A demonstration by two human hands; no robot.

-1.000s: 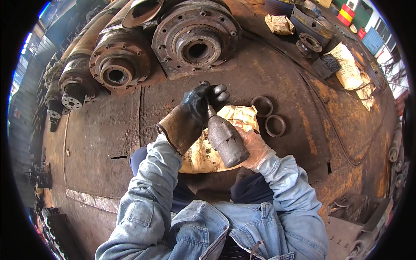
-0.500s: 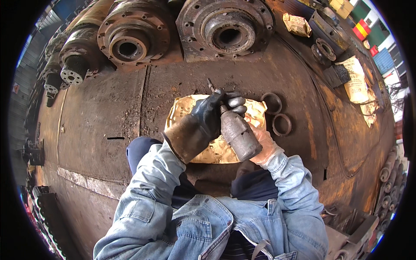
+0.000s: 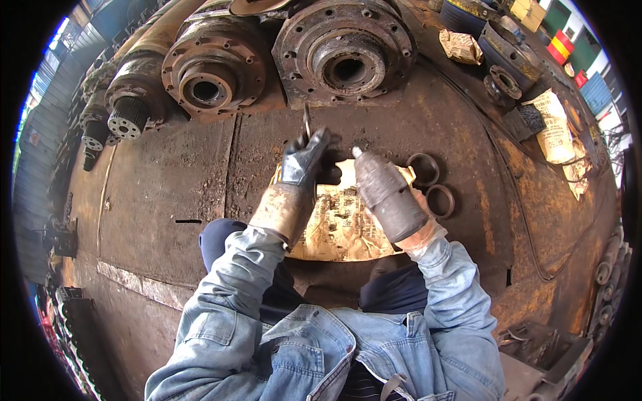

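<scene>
My left hand [image 3: 301, 164], in a worn glove with dark coated fingers, is closed around a slim metal rod [image 3: 307, 121] that sticks up past the fingers. Its lower end is hidden in the glove. In my right hand [image 3: 424, 227] lies a grey, grimy, cylindrical power tool [image 3: 388, 194], its narrow nose pointing up and away. The tool's body hides most of that hand's fingers. A gap separates rod and nose. Beneath both hands a creased tan paper sack [image 3: 338, 224] is spread on the steel surface.
Two dark metal rings [image 3: 441, 201] lie right of the sack. Big flanged housings [image 3: 348, 67] and splined shafts [image 3: 127, 119] line the far side. At the right are another paper sack [image 3: 555, 127] and a thin cable [image 3: 511, 194]. Loose dirt [image 3: 214, 194] covers the plate leftward.
My hands have moved apart. The left, with the rod, has come away from the tool's nose and shifted left; the tool has moved slightly right, baring its nose.
</scene>
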